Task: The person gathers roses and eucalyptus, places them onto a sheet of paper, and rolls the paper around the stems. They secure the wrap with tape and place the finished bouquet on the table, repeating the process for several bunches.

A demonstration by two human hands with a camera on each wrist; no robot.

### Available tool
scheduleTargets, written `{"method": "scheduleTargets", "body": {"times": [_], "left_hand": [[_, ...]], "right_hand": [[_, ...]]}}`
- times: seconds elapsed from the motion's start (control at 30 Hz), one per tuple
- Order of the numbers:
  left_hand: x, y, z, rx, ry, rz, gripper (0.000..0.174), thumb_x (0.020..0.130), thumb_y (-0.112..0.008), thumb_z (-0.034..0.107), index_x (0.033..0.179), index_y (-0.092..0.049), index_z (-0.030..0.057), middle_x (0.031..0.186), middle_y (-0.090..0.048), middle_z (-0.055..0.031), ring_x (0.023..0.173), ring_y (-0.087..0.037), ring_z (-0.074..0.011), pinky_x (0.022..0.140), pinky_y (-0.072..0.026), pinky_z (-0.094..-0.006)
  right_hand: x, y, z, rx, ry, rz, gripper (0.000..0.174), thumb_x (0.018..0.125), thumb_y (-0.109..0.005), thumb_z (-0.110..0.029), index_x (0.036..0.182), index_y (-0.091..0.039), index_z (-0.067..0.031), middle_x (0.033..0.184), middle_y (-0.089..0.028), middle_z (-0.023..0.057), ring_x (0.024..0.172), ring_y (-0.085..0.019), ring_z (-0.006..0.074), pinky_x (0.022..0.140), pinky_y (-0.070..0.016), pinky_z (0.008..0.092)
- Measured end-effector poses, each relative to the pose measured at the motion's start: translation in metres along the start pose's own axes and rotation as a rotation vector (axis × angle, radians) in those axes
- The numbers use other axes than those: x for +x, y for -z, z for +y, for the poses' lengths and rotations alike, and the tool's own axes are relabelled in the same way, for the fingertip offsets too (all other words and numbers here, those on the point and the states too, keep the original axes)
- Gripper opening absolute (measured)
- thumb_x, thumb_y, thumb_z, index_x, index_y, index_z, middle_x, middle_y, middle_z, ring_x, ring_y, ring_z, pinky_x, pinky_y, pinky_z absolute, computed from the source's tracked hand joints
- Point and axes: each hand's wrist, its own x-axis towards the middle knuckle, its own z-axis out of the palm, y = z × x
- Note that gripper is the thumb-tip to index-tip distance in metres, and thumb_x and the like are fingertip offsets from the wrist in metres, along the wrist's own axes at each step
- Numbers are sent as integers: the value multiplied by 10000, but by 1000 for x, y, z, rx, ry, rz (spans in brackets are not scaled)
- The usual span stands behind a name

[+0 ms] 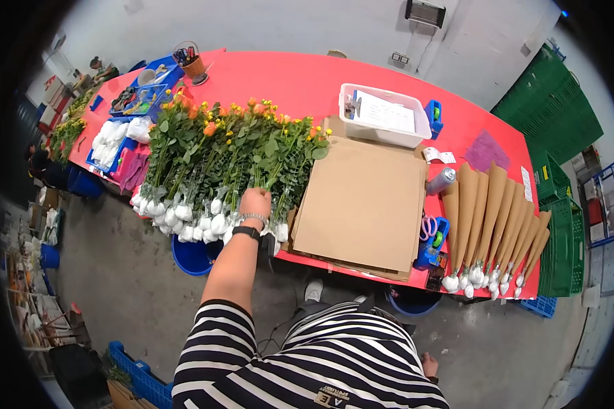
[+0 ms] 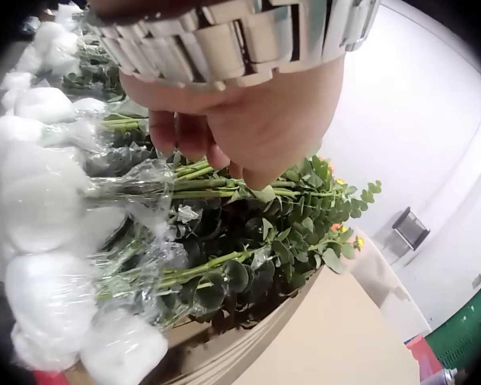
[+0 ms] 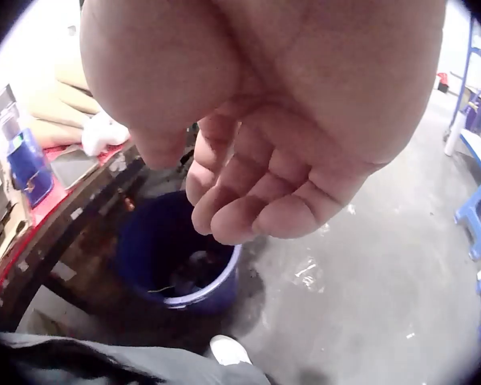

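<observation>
My left hand [image 1: 256, 202] reaches over the row of bouquets [image 1: 205, 150] on the table's left part. Its fingers curl around the green stems of one bouquet [image 2: 216, 188] near the right end of the row, just above the plastic-wrapped white base. Orange and yellow blooms lie at the far end, and white wrapped bulbs [image 2: 40, 192] line the near edge. My right hand [image 3: 264, 136] hangs at my side, fingers loosely bent and holding nothing, above a dark blue bucket [image 3: 224, 277] on the floor.
A stack of brown cardboard sheets [image 1: 358, 211] lies right of the bouquets. Beyond it stands a white bin [image 1: 389, 133] with papers. Cone-shaped paper-wrapped bundles [image 1: 491, 218] lie at the right, near a blue tape dispenser [image 1: 431, 249] and a spray can [image 1: 441, 180].
</observation>
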Motion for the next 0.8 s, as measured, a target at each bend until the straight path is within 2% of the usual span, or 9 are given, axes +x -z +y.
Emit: {"method": "scheduleTargets", "body": {"times": [0.07,0.27,0.33,0.37,0.4,0.53,0.63,0.77,0.8], "left_hand": [[21,-9,-1,-2,47,-77,287,861,-701,307,1020,-780,82,1100,-716,-200,1018,-681,-384,903,-557,-477],[53,-14,13,105,125,-289,456,855,-756,368,1159,-748,28,1211,-713,-191,1117,-678,-343,978,-545,-450],[58,-22,7,125,102,-275,397,857,-744,381,1084,-758,56,1170,-716,-182,1107,-675,-347,962,-545,-475],[60,-20,7,123,86,-281,353,859,-731,367,1027,-775,60,1077,-746,-175,1049,-697,-358,923,-559,-478],[60,-17,6,122,79,-286,353,859,-731,367,1027,-775,60,1077,-746,-175,1049,-697,-358,923,-559,-478],[59,-3,-9,-74,-116,-214,273,889,-698,291,917,-792,37,874,-764,-142,768,-723,-302,716,-568,-423],[42,47,4,-798,104,-656,192,961,-676,178,1009,-776,21,846,-729,-21,647,-544,-58,575,-433,-266],[23,69,10,-1303,97,-1000,250,1015,-638,144,1218,-694,8,1043,-743,-42,852,-626,-89,736,-468,-262],[17,75,18,-1305,100,-1002,250,1015,-638,144,1218,-694,8,1043,-743,-42,852,-626,-89,736,-468,-262]], "right_hand": [[-16,-12,-44,450,-156,63,243,1030,-609,-283,1007,-631,-42,755,-638,71,528,-537,144,470,-432,297],[-58,-47,-32,440,-118,52,294,1017,-632,-297,923,-651,-19,730,-670,80,590,-606,166,544,-498,331],[-53,-67,29,168,5,74,350,998,-655,-325,893,-659,9,753,-690,88,631,-625,191,621,-525,359],[-42,-75,31,-170,-419,-113,372,972,-675,-326,861,-667,30,766,-700,100,671,-638,204,685,-532,368],[-44,-78,31,-165,-425,-110,372,972,-675,-326,861,-667,30,766,-700,100,671,-638,204,685,-532,368],[-49,-91,30,-350,-161,-69,361,966,-674,-317,860,-671,29,757,-696,101,660,-634,202,663,-530,369],[-51,-104,27,-491,51,-45,353,962,-674,-310,860,-675,28,750,-694,103,651,-631,201,647,-528,369],[-49,-93,15,-641,265,-26,344,958,-674,-303,860,-678,28,743,-691,104,642,-627,199,631,-526,370],[-47,-75,-20,82,150,18,306,949,-667,-264,868,-675,31,728,-685,105,624,-631,204,586,-524,371]]}}
